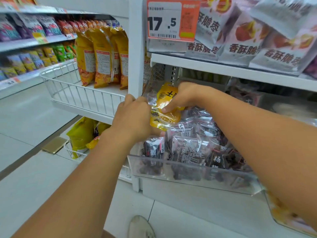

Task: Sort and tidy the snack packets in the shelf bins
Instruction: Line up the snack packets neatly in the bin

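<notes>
A clear plastic bin [188,170] on the lower shelf holds several dark snack packets [190,148]. Above its left end are yellow snack packets [165,107] in clear wrap. My left hand [132,117] grips the lower yellow packet from the left, fingers curled under it. My right hand [181,97] holds the upper yellow packet, its thumb pressing on the front. Both hands sit over the bin's back left corner.
A white shelf post [136,48] stands just left of the bin. A white wire basket [72,90] with tall yellow bags [101,55] is to the left. Grey packets [243,40] and an orange price tag [171,19] fill the shelf above. My shoe [140,227] is on the floor.
</notes>
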The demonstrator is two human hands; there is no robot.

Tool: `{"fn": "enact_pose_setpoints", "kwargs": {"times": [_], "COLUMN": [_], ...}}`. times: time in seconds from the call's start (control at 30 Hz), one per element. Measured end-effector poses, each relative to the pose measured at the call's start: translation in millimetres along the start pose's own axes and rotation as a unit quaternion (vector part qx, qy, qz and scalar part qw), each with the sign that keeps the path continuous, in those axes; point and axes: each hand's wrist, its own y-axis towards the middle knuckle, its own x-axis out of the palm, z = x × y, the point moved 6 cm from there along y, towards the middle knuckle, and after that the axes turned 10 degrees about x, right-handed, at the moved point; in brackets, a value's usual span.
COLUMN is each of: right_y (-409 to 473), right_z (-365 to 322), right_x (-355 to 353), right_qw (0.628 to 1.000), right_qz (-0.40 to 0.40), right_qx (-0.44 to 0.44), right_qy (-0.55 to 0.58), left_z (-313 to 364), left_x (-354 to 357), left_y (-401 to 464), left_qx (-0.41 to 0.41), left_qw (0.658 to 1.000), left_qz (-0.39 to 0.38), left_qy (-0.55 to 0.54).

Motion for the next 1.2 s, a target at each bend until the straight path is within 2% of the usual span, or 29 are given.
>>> {"fn": "enact_pose_setpoints", "kwargs": {"times": [0.2,0.33,0.47,0.6,0.73,0.83,0.9,0.93,1.0,1.07,1.1,1.13,1.2], "right_y": [5,3,3,-24,-81,-134,-160,-170,-186,-201,-208,-215,-226], "right_z": [10,20,27,26,32,52,80,98,139,177,194,210,242], "right_x": [2,15,6,-8,-26,-41,-51,-56,-65,-70,-71,-71,-72], "right_qw": [0.973,0.956,0.951,0.944,0.927,0.903,0.877,0.862,0.825,0.779,0.751,0.722,0.690], "right_qz": [-0.060,-0.144,-0.111,-0.067,0.005,0.073,0.112,0.127,0.147,0.155,0.158,0.163,0.184], "right_qx": [0.040,0.086,0.081,0.013,-0.138,-0.230,-0.250,-0.246,-0.227,-0.204,-0.190,-0.172,-0.138], "right_qy": [0.219,0.242,0.276,0.324,0.348,0.354,0.394,0.424,0.496,0.572,0.612,0.650,0.687], "left_z": [2,1,0,0,5,20,40,51,81,128,155,185,235], "left_x": [-2,-3,-2,-4,-17,-34,-51,-57,-68,-73,-72,-70,-68], "left_y": [-2,-3,-3,-4,-9,-17,-25,-27,-27,-20,-16,-12,-7], "left_qx": [-0.015,-0.021,-0.020,-0.019,-0.010,0.044,0.088,0.091,0.088,0.093,0.100,0.112,0.148], "left_qw": [1.000,0.998,0.997,0.987,0.962,0.924,0.881,0.845,0.745,0.665,0.646,0.642,0.663], "left_qz": [0.027,0.051,0.065,0.106,0.173,0.231,0.274,0.295,0.307,0.265,0.222,0.178,0.127], "left_qy": [-0.002,-0.020,-0.043,-0.117,-0.212,-0.301,-0.376,-0.438,-0.586,-0.692,-0.723,-0.737,-0.722]}}
